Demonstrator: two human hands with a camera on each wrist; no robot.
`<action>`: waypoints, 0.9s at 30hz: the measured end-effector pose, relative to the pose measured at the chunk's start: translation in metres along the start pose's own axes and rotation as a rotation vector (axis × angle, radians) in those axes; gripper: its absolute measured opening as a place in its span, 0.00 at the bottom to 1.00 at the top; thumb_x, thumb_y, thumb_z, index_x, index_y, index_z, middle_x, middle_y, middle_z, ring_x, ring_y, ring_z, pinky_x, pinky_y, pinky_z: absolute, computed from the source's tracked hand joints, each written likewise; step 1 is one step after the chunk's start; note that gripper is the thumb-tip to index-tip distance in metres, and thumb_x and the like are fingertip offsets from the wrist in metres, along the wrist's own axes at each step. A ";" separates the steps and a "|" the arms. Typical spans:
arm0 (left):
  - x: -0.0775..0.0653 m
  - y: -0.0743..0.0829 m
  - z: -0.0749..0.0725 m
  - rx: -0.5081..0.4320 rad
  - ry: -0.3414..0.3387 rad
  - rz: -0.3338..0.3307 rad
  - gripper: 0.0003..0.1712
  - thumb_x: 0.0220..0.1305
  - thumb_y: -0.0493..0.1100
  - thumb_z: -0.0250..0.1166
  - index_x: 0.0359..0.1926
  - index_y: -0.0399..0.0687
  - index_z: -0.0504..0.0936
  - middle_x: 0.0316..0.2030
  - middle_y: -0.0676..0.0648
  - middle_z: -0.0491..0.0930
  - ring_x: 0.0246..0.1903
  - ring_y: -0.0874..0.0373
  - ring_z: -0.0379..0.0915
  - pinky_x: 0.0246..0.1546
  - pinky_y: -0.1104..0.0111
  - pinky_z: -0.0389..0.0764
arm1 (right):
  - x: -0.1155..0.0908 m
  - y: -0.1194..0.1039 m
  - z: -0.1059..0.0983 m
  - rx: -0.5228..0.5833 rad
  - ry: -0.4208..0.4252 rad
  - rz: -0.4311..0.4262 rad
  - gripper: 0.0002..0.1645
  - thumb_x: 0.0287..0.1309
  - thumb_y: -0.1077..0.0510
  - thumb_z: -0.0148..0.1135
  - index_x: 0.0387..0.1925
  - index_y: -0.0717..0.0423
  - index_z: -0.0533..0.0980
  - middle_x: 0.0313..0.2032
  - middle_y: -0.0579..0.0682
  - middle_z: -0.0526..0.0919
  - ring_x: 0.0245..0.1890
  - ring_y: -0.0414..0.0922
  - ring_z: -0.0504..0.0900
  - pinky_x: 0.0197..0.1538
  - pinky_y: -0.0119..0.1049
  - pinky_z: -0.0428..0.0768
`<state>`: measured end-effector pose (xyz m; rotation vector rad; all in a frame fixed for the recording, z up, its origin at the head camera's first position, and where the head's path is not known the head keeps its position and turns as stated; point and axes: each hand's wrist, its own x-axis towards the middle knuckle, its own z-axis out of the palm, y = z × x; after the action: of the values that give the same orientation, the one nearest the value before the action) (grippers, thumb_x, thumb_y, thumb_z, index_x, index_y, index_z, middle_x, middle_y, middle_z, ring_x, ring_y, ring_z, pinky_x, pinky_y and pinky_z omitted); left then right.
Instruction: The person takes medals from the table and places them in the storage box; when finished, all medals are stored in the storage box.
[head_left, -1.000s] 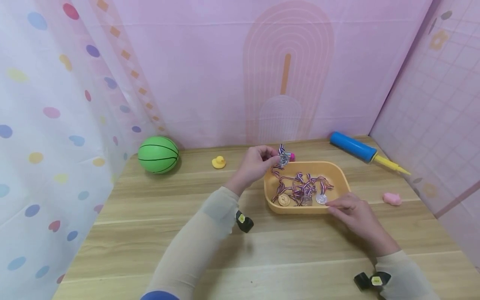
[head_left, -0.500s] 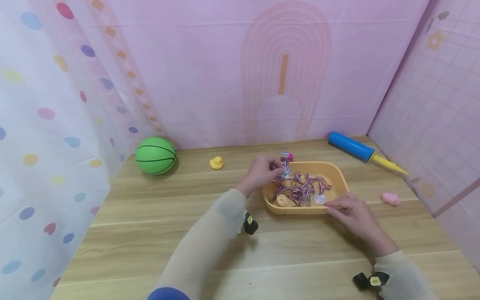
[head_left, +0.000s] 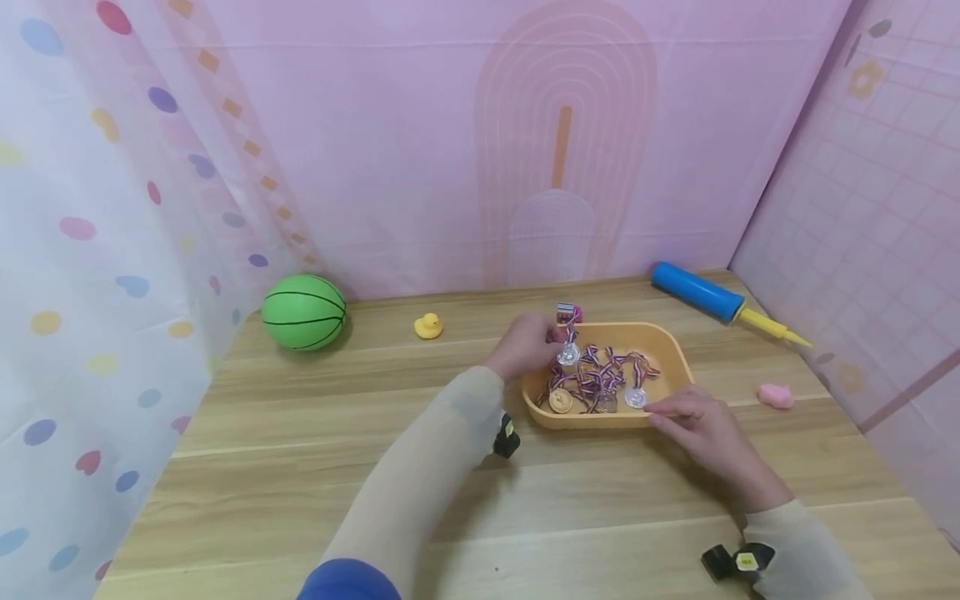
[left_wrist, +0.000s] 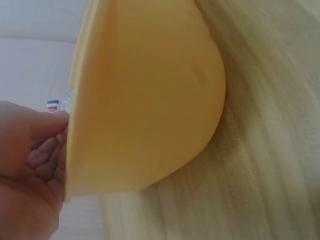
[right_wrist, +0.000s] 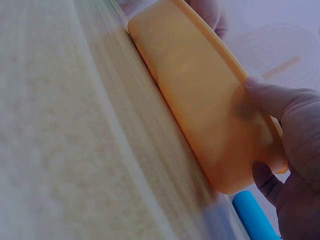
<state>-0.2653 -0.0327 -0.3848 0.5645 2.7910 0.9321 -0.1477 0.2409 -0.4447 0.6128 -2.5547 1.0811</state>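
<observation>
An orange-yellow plastic tray (head_left: 592, 422) stands on the wooden table. In it lie tangled striped ribbons (head_left: 592, 379), a gold medal (head_left: 560, 401) and two silver ones along the front wall. At the tray's back left, my left hand (head_left: 525, 343) pinches another silver medal (head_left: 568, 354), with a bit of striped ribbon above it. In the left wrist view the tray's wall (left_wrist: 150, 100) hides most of that medal. My right hand (head_left: 705, 433) grips the tray's rim near the front right corner. The right wrist view shows its thumb and fingers (right_wrist: 272, 97) at the rim.
Behind the tray is a small pink item (head_left: 567, 313) with a striped top. A yellow rubber duck (head_left: 428, 326) and a green ball (head_left: 303, 312) stand further left. On the right lie a blue hand pump (head_left: 697, 292) with a yellow nozzle and a pink toy (head_left: 776, 396).
My left hand has lowered the silver medal from above the tray's back left rim into the tray's left side. The right hand has stayed at the front right rim.
</observation>
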 end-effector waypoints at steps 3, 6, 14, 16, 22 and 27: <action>0.003 0.002 0.001 0.066 -0.043 -0.002 0.05 0.60 0.37 0.65 0.27 0.45 0.81 0.25 0.52 0.78 0.27 0.60 0.73 0.28 0.73 0.75 | 0.000 0.000 0.000 0.003 -0.004 0.008 0.07 0.53 0.61 0.71 0.36 0.50 0.86 0.31 0.37 0.80 0.34 0.35 0.75 0.36 0.29 0.75; 0.005 0.005 0.001 0.120 -0.090 -0.015 0.12 0.59 0.36 0.65 0.19 0.47 0.76 0.19 0.52 0.74 0.20 0.61 0.69 0.23 0.73 0.73 | 0.000 0.001 0.000 0.007 -0.003 0.006 0.07 0.53 0.60 0.71 0.36 0.49 0.86 0.31 0.37 0.80 0.33 0.35 0.74 0.36 0.29 0.75; 0.007 0.012 0.001 0.278 -0.122 -0.047 0.12 0.49 0.29 0.63 0.18 0.47 0.73 0.19 0.51 0.72 0.21 0.58 0.67 0.23 0.70 0.71 | 0.000 0.002 0.002 0.043 0.012 -0.032 0.09 0.50 0.63 0.72 0.35 0.49 0.86 0.31 0.36 0.81 0.33 0.35 0.76 0.36 0.27 0.74; 0.007 0.012 0.002 0.301 -0.134 -0.065 0.11 0.48 0.27 0.63 0.20 0.46 0.74 0.21 0.50 0.74 0.23 0.57 0.69 0.25 0.70 0.73 | 0.000 0.002 0.002 0.044 0.008 -0.033 0.09 0.50 0.62 0.72 0.35 0.49 0.86 0.31 0.36 0.81 0.33 0.36 0.76 0.36 0.28 0.75; 0.009 0.015 0.002 0.333 -0.161 -0.117 0.07 0.54 0.31 0.63 0.25 0.46 0.76 0.27 0.49 0.76 0.27 0.56 0.71 0.25 0.69 0.74 | 0.000 0.003 0.003 0.039 -0.011 -0.010 0.08 0.52 0.61 0.71 0.36 0.49 0.86 0.31 0.35 0.80 0.33 0.36 0.76 0.36 0.30 0.76; 0.010 0.017 0.003 0.376 -0.167 -0.126 0.05 0.56 0.32 0.63 0.28 0.45 0.77 0.31 0.48 0.76 0.29 0.56 0.72 0.24 0.70 0.75 | 0.000 0.004 0.002 0.039 -0.013 0.000 0.08 0.53 0.61 0.70 0.36 0.49 0.86 0.31 0.36 0.80 0.33 0.36 0.76 0.37 0.30 0.76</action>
<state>-0.2688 -0.0141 -0.3769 0.4781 2.8184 0.3187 -0.1496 0.2420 -0.4486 0.6319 -2.5502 1.1330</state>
